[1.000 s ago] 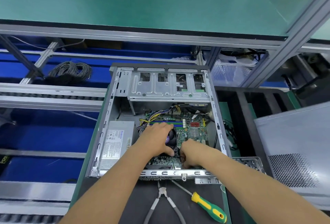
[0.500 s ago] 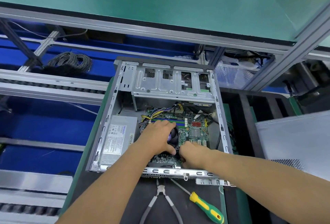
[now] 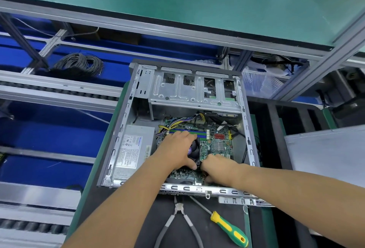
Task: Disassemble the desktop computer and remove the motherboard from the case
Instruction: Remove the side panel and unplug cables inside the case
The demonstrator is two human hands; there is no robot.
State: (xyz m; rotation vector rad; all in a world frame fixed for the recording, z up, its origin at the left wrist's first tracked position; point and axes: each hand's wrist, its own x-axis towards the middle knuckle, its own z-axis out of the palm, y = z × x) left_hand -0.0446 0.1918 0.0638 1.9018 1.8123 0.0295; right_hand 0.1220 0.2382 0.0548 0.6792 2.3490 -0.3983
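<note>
Now: left hand (image 3: 177, 149) grasps CPU fan (image 3: 194, 150) | right hand (image 3: 217, 167) curled at fan's near corner, grip unclear | motherboard (image 3: 217, 139) still inside case (image 3: 246, 129) | advice: free each fastener evenly, lift straight, mind cables (image 3: 177, 123).

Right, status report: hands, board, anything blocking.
Left hand grips the fan; right hand down beside it, fingers hidden. Board in the case, cables attached. Screwdriver and pliers lie unused.
</note>
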